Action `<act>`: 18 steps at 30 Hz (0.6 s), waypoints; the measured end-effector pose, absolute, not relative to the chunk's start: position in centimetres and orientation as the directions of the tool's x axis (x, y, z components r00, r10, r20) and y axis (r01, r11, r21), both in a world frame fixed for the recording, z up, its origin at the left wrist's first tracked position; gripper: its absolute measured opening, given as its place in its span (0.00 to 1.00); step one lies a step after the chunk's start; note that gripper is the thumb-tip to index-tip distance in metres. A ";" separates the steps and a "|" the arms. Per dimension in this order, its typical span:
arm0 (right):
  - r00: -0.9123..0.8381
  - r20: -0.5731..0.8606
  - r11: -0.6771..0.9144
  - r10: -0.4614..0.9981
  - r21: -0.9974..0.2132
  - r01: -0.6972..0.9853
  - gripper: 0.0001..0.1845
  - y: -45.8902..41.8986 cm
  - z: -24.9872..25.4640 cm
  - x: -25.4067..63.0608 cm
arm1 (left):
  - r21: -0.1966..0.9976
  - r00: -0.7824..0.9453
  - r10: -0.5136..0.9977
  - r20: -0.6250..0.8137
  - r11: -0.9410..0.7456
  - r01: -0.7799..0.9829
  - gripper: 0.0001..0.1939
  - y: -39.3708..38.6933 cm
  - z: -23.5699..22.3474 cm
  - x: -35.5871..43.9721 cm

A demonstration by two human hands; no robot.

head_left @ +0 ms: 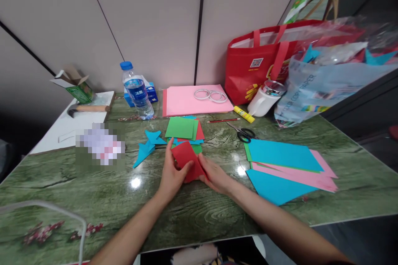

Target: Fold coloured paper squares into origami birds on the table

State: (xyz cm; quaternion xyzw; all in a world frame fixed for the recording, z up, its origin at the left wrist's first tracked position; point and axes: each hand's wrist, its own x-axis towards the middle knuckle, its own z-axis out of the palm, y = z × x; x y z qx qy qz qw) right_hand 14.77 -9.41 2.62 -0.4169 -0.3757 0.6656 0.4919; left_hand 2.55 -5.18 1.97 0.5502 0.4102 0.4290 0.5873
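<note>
A folded piece of red paper (pixel 188 158) is held between my two hands over the front middle of the table. My left hand (pixel 173 169) grips its left side, thumb lying across the front face. On the lower right edge, my right hand (pixel 214 173) pinches the paper with closed fingers. Just beyond it lies a stack of green, red and blue paper squares (pixel 180 128). Folded blue paper shapes (pixel 149 145) rest left of that stack. Blue, pink and green paper sheets (pixel 280 155) overlap to the right.
Scissors (pixel 245 133), a pencil (pixel 224 120) and a glue stick (pixel 244 114) lie behind my hands. Pink sheets (pixel 186 101) carry white rings. A water bottle (pixel 137 93), a hammer (pixel 90 108), a white mug (pixel 264 100) and a red bag (pixel 242 66) stand or lie farther back.
</note>
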 end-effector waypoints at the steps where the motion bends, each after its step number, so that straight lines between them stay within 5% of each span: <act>1: -0.151 -0.177 -0.220 0.973 -0.911 -0.349 0.29 -9.4 2.6 14.8 | 0.998 0.303 0.953 -0.006 0.024 -0.057 0.45 -5.2 2.0 2.5; 7: -0.082 -0.226 -0.239 0.971 -0.871 -0.429 0.25 -9.1 2.3 15.1 | 0.979 0.396 0.918 -0.010 0.090 -0.185 0.28 -5.0 2.1 1.9; 11: -0.029 -0.224 -0.218 0.974 -0.899 -0.380 0.24 -9.0 1.9 15.2 | 0.993 0.364 0.931 -0.019 0.060 -0.100 0.20 -4.8 2.3 2.0; 18: 0.181 0.057 0.024 0.982 -0.984 0.179 0.16 -8.9 1.7 16.1 | 1.000 0.327 0.945 -0.018 0.021 -0.006 0.13 -4.3 2.5 1.7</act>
